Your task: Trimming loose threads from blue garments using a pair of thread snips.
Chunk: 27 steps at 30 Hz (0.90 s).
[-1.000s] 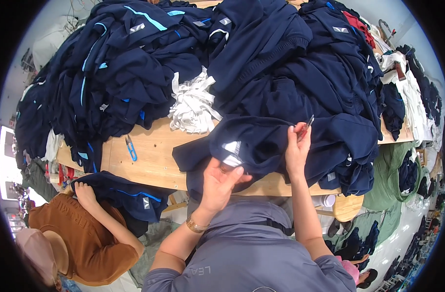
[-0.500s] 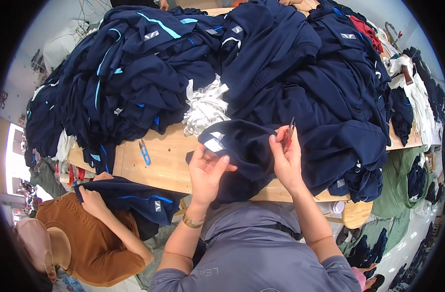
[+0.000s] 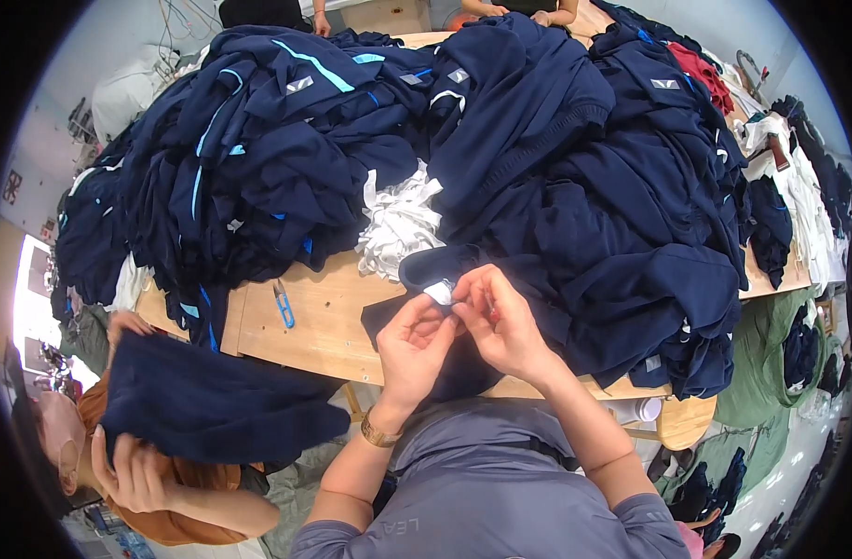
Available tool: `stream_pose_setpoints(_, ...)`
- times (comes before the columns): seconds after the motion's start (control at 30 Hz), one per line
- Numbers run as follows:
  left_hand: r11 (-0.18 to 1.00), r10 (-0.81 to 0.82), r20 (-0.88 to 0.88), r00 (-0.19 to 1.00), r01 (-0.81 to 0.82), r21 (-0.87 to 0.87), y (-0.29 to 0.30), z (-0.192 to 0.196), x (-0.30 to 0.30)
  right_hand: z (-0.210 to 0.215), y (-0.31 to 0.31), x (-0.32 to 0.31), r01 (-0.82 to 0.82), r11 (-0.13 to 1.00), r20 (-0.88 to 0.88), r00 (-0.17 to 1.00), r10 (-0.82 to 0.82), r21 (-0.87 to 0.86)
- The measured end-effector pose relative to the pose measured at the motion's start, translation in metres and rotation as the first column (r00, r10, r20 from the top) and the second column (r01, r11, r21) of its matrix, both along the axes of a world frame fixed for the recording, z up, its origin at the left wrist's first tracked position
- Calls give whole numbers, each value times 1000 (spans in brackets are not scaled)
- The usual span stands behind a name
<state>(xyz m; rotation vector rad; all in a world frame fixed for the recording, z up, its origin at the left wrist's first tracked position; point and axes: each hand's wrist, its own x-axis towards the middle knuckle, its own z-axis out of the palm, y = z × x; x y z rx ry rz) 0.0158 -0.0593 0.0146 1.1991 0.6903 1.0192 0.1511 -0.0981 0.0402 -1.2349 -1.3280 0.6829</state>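
My left hand (image 3: 415, 345) is closed on the edge of a navy garment (image 3: 486, 373), at a white label (image 3: 439, 292) sewn near its opening. Against it, my right hand (image 3: 502, 324) pinches the same spot, fingertips meeting the left ones at the label. The small red-handled snips seen earlier in the right hand do not show now; its palm is hidden. A heap of white fabric strips (image 3: 398, 224) lies just beyond the garment. On the wooden table (image 3: 328, 321), to the left, rest blue-handled thread snips (image 3: 284, 306).
Big piles of navy garments (image 3: 268, 168) cover the table's far side and its right (image 3: 622, 214). At the left, a co-worker in a brown top holds up a navy garment (image 3: 216, 401). Other people's hands (image 3: 542, 18) show at the far edge. A wooden stool (image 3: 687, 419) stands lower right.
My right hand has moved left to meet my left hand at the label; the red-handled snips have gone from sight. The co-worker has lifted and spread their garment.
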Motion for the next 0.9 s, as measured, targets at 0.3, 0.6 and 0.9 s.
stream_pose_setpoints(0.3, 999, -10, -45, 999, 9, -32, -5, 0, 5, -16, 2, 10, -56, 998, -296, 953, 65, 37)
stream_pose_setpoints(0.6, 994, -75, -21, 997, 73, -75, -9, 1, 7, -7, -8, 10, -79, 990, -117, 991, 66, -114)
stream_pose_setpoints(0.9, 925, -93, 238, 967, 172, -340, -8, -8, 9, -12, -20, 20, -73, 989, -570, 822, -14, -129)
